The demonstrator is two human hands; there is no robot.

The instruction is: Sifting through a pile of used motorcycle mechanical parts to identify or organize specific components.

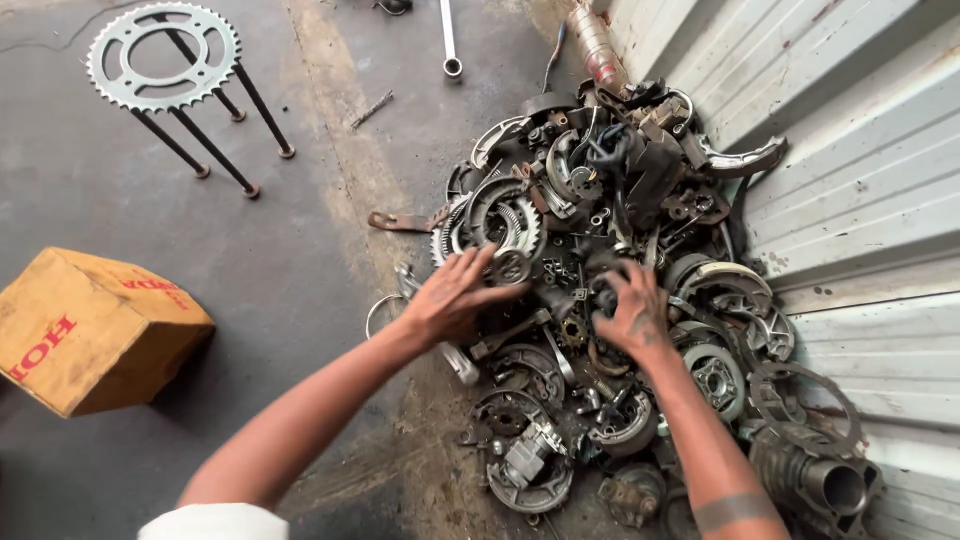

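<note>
A heap of greasy metal engine and brake parts lies on the concrete floor against a corrugated metal wall. My left hand reaches into the heap's left side, fingers spread, touching a small round gear-like part. My right hand is curled over dark small parts in the middle of the heap; what it grips is hidden under the fingers. Brake shoes and a toothed ring lie around both hands.
A yellow-brown cardboard box sits on the floor at the left. A stool topped with a large sprocket on thin black legs stands at the back left. A long spanner lies beyond the heap. The corrugated wall bounds the right.
</note>
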